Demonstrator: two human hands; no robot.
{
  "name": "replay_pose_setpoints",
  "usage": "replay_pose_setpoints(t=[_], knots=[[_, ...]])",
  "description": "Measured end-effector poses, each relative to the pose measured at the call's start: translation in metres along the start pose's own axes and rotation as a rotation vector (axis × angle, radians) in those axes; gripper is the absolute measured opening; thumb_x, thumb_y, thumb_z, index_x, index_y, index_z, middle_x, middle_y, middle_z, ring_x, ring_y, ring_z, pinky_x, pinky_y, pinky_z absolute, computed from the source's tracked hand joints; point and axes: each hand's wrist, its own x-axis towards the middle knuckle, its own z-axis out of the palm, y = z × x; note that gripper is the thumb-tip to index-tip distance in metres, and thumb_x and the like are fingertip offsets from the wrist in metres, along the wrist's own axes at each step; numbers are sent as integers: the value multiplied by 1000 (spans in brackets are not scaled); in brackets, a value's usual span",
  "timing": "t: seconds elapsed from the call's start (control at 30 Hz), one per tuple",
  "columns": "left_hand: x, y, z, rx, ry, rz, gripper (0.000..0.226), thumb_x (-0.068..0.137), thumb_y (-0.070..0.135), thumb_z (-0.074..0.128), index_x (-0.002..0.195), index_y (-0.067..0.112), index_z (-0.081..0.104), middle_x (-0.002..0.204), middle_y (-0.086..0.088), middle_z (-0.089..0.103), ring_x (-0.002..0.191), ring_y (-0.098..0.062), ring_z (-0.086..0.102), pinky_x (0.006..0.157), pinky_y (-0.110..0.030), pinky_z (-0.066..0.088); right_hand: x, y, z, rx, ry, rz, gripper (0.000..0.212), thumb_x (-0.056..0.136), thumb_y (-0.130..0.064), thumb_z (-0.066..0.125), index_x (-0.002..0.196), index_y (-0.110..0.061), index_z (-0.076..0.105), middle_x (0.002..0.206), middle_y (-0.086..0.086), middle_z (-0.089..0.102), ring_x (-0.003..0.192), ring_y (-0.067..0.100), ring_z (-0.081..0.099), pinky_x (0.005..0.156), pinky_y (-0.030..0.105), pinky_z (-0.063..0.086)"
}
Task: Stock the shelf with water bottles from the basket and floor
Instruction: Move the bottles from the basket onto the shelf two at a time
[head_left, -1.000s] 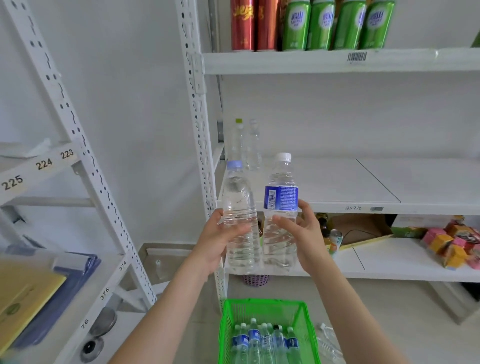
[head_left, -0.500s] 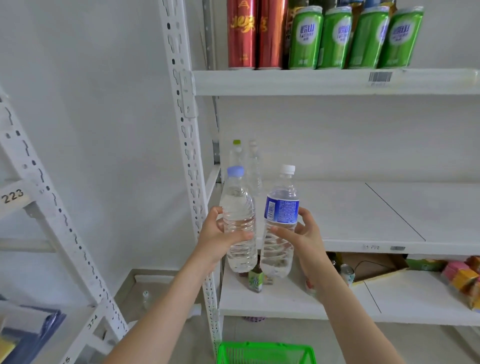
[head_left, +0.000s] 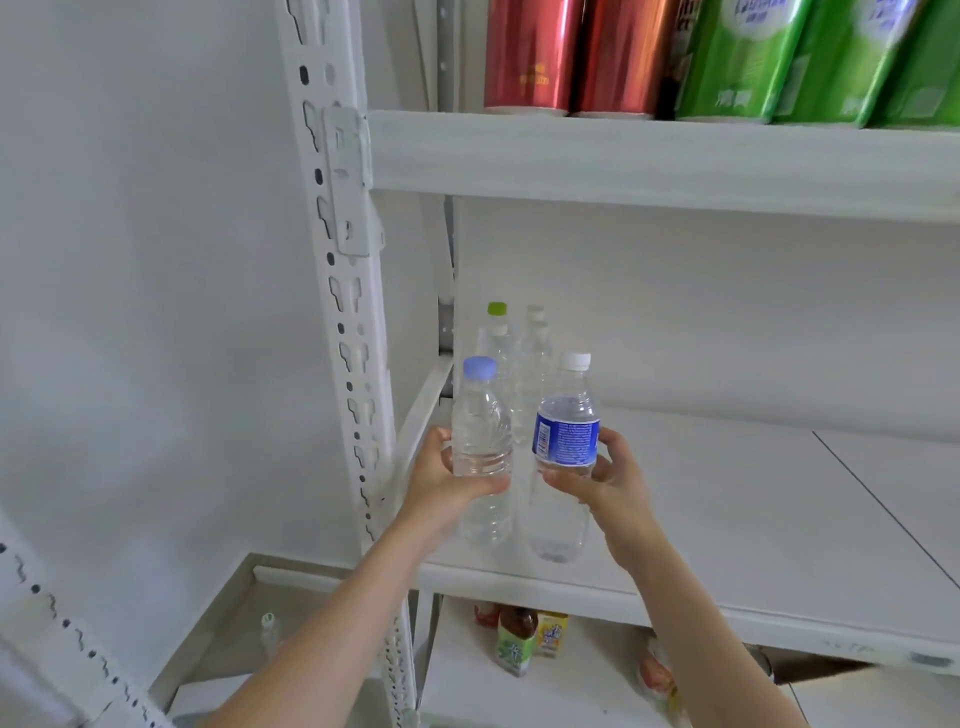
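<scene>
Two water bottles are held upright and side by side over the front left part of the middle shelf (head_left: 753, 499). The blue-capped bottle (head_left: 480, 447) is gripped by the left hand (head_left: 447, 488), fingers wrapped around its lower body; the blue-labelled bottle (head_left: 563, 452) with the white cap is gripped by the right hand (head_left: 602, 478), fingers closed just under the label. Compared with a second ago, both bottles have been carried up and forward from above the green basket, which is now out of frame, and are now seen against the shelf board rather than in front of its edge. Whether their bases touch the board cannot be told. Already-stocked bottles (head_left: 514, 353) stand at the back left corner, just behind the held pair. Placement is judged as the step in hand; setting down in front of that back row is likely next. Cans (head_left: 623, 57) sit on the upper shelf; small drinks (head_left: 517, 642) lie on the lower one.
</scene>
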Motion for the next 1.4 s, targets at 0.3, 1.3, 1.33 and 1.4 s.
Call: replay_pose_setpoints(t=[0.3, 1.3, 1.33, 1.4], knots=[[90, -37, 22, 7, 60, -67, 67, 58, -3, 85, 107, 19, 47, 98, -2, 69, 86, -15, 68, 68, -25, 50, 89, 42, 8, 17, 44, 41, 67, 65, 2, 85, 119, -21, 52, 100, 6, 73, 91, 24, 71, 82, 33, 53], [175, -81, 26, 56, 37, -52, 80, 51, 15, 90, 121, 35, 55, 112, 7, 65, 106, -9, 60, 93, -37, 52, 169, 86, 10, -119, 42, 6, 72, 64, -5, 88, 120, -33, 52, 115, -2, 64, 102, 21, 62, 79, 32, 51], [175, -82, 25, 54, 39, -52, 80, 52, 14, 90, 121, 34, 55, 112, 8, 65, 106, -8, 60, 92, -37, 53, 169, 86, 11, -122, 42, 5, 72, 64, -6, 88, 120, -34, 52, 115, -2, 64, 103, 20, 62, 79, 32, 51], [175, -83, 25, 53, 36, -51, 78, 55, 12, 90, 121, 33, 55, 111, 9, 65, 106, -7, 60, 91, -38, 53, 169, 86, 11, -124, 43, 6, 73, 64, -6, 88, 120, -34, 51, 116, -2, 63, 103, 20, 62, 80, 33, 51]])
